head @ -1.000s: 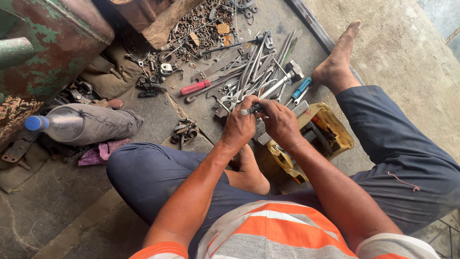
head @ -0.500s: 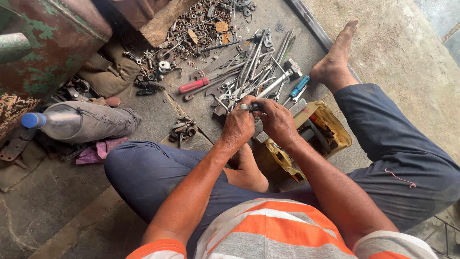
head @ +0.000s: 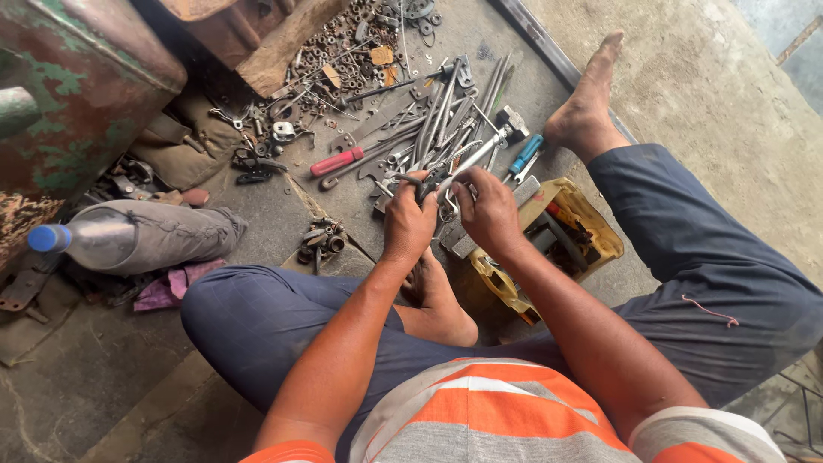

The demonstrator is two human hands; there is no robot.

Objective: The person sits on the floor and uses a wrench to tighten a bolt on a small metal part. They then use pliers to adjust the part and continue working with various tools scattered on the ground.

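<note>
Both hands are sitting a little lower and closer to the body than half a second ago, and the small metal piece between them has come along with them off the heap. Left hand [head: 410, 225] is curling its fingers around one end of the small metal tool [head: 429, 182], and right hand [head: 487, 213] is pinching the other end with thumb and forefinger; whether either grip is tight I cannot tell. That tool is looking thin, dark grey and dull, with a lighter silvery part toward the right hand, and it is hovering just above the near edge of the pile of wrenches and rods [head: 446, 120] spread on the concrete floor [head: 103, 377].

Beside the right forearm a yellow box [head: 591, 225] is lying open, scuffed and holding dark parts. A red-handled screwdriver [head: 337, 160] is lying left of the pile, and a blue-handled one [head: 525, 154] is resting near the bare foot [head: 587, 111]. Farther up, a scatter of rusty nuts and washers [head: 343, 47] is spilling beside a brown wooden block [head: 283, 43]. At far left a clear plastic bottle with a blue cap [head: 81, 240] is lying on its side, half wrapped in grey cloth [head: 171, 236], below a green, rust-patched metal body [head: 77, 94].
</note>
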